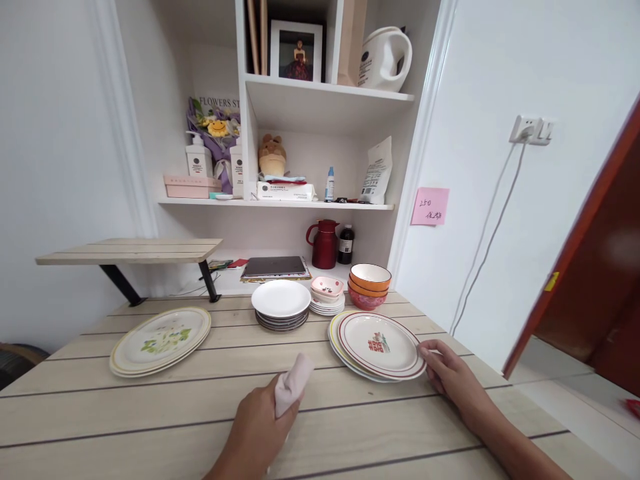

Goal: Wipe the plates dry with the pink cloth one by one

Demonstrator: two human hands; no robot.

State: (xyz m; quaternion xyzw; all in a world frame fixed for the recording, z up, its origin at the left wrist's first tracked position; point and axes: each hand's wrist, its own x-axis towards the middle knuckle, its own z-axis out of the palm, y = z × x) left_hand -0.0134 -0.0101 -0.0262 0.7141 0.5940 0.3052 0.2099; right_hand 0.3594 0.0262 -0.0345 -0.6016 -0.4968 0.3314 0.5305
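Observation:
My left hand (267,417) is closed around a folded pale pink cloth (294,385), just above the front middle of the table. At the right, my right hand (447,373) pinches the rim of a red-rimmed plate (379,345) with a red and green print. This plate lies on top of a yellow-rimmed plate (336,333), slightly offset, with another edge showing underneath. To the left sits a small stack of oval plates with a green leaf print (163,340), apart from both hands.
Behind stand a stack of white and dark plates (281,299), small dishes (327,293) and stacked bowls (370,283). A raised wooden shelf (130,250) is at the left. A red thermos jug (325,245), a dark bottle (346,245) and a laptop (277,267) occupy the back.

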